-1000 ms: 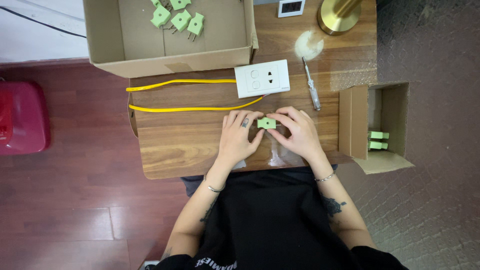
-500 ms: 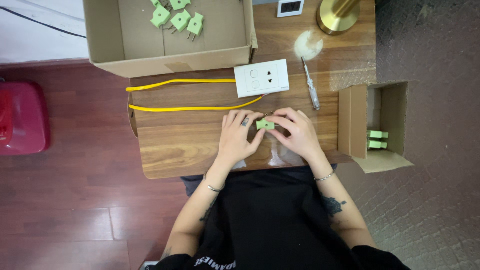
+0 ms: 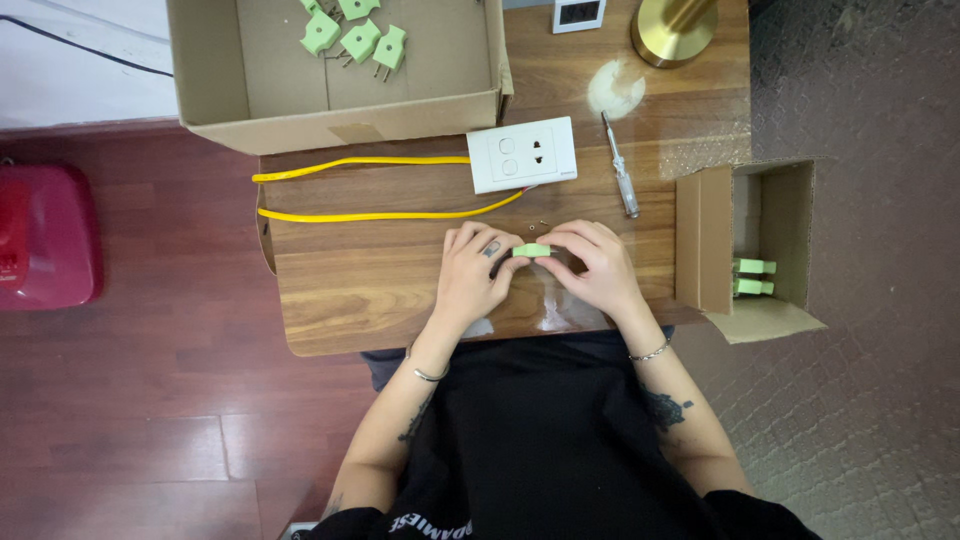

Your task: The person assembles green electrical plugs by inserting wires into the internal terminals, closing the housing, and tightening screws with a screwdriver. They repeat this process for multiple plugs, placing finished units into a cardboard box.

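A small wooden table (image 3: pixel 360 290) stands on a dark red floor, with grey carpet off its right side. Just in from the table's near edge, a green plug (image 3: pixel 531 250) is pinched between both hands: the left hand (image 3: pixel 470 275) grips its left end with curled fingers, the right hand (image 3: pixel 590 268) closes on its right end. Bare wood lies open to the left of the hands, out to the table's left edge. Beyond the plug sits one white socket plate (image 3: pixel 522 154) with a yellow cable (image 3: pixel 370 188) looping away from it leftward. One screwdriver (image 3: pixel 619 165) lies right of the socket plate. A large cardboard box (image 3: pixel 230 70) at the far edge holds four green plugs (image 3: pixel 360 40). A small open box (image 3: pixel 745 250) hangs off the table's right edge with two green pieces (image 3: pixel 752 277) inside. A brass lamp base (image 3: pixel 680 30) stands at the far right corner.
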